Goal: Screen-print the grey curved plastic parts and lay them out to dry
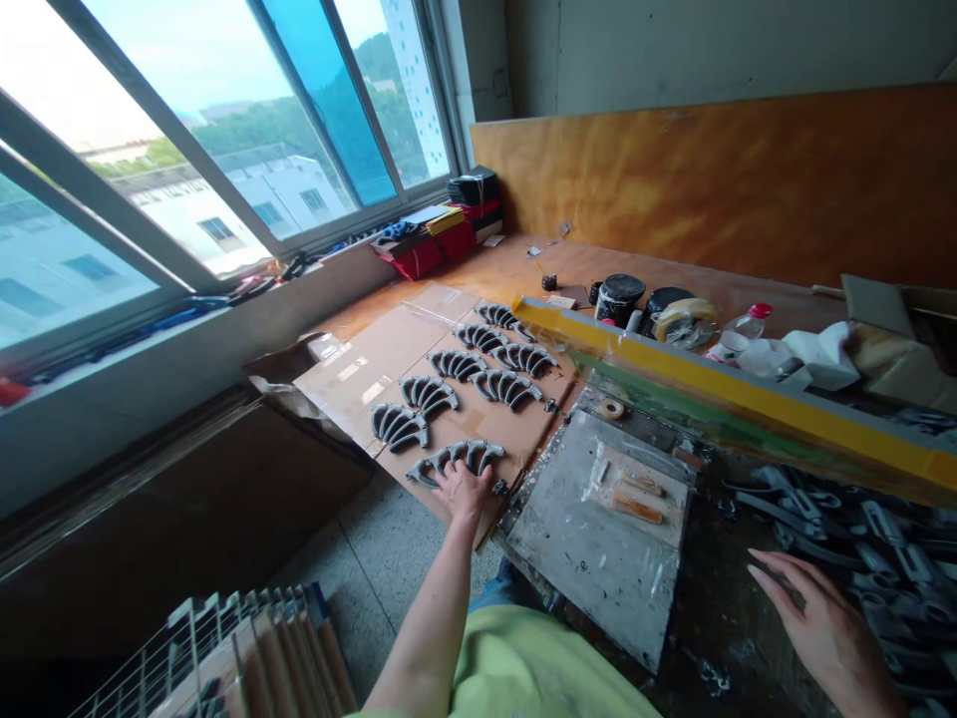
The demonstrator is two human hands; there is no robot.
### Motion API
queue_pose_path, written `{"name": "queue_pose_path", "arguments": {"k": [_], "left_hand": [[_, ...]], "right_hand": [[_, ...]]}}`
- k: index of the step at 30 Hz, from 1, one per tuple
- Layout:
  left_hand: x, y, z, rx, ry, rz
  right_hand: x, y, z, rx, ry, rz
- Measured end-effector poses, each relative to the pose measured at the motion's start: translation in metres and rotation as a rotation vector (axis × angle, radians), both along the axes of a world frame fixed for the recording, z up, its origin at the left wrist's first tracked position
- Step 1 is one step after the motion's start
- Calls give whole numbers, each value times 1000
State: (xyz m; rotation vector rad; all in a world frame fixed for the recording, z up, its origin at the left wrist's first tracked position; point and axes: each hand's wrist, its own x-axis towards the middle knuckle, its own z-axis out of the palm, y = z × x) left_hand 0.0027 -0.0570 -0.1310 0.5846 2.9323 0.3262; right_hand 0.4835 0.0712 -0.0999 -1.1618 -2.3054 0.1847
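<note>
My left hand [462,489] reaches out to the nearest group of grey curved metal parts [458,459] on a flat cardboard sheet [374,364]. Its fingers are spread over these parts and touch them. Several more groups of the same parts [478,369] lie in two rows farther along the cardboard. My right hand [818,623] hovers open, fingers stretched out, at the lower right beside a pile of loose dark metal parts [874,548]. It holds nothing.
A grey metal plate [590,543] with small bagged items lies between my hands. A long yellow-edged bar [733,394] crosses the bench. Behind it stand black tins [619,297], tape [684,319] and a bottle. Windows are at left; a wire rack [216,653] stands below.
</note>
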Motion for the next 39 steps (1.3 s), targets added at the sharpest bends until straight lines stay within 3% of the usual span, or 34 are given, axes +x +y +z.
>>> {"name": "queue_pose_path", "arguments": {"k": [5,10,15,19,22,28,31,36,39], "left_hand": [[-1,-5,10,16,82,-259],[-31,30,13,-7,137,-512],[-53,61,-1,-51,98,-529],[-53,61,-8,22,62,-490],[-50,53,-8,110,35,-469],[-47,39,-4,312,58,-568],[-45,30,4,389,32,-585],[-43,18,22,424,-84,-545],[-39,21,35,456,-144,-521]], "right_hand": [[10,-11,-6,-46,17,-83],[10,-29,0,-117,41,-220],[18,-50,3,-203,59,-377],[24,-52,-4,-272,4,-473],[22,-24,-7,-283,-53,-528],[12,67,-1,-146,-161,-643],[13,84,-2,-155,-193,-630],[24,63,0,-154,-305,-556],[-3,37,9,-155,-284,-434]]}}
